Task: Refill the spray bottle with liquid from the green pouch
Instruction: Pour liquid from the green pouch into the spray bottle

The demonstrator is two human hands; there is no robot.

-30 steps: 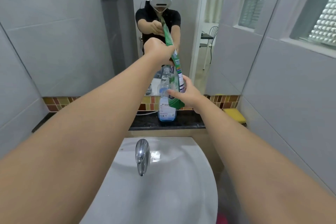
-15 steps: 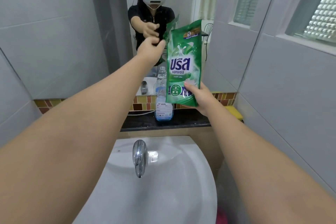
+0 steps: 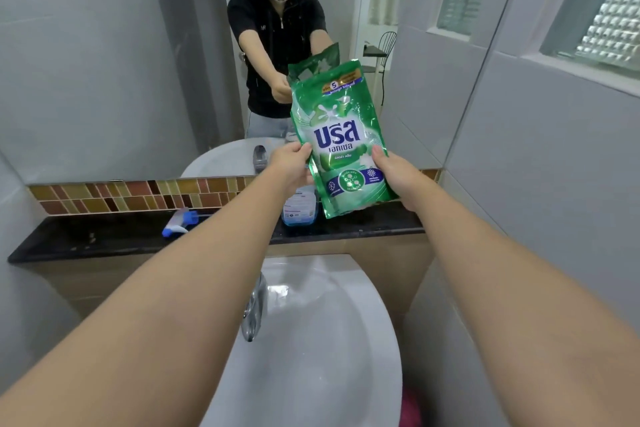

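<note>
Green, glossy film is crinkling as I am gripping the detergent pouch (image 3: pixel 341 142) upright in both hands (image 3: pixel 294 168), above the spray bottle (image 3: pixel 299 206) on the counter (image 3: pixel 104 236); it looks floppy and slick, so I am pinching its edges.

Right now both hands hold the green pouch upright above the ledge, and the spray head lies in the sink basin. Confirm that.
Not quite. Both the left hand and right hand do hold the green pouch upright above the ledge, but the spray head lies on that dark ledge, left of the spray bottle, not in the sink basin. The head view shows it.
</note>
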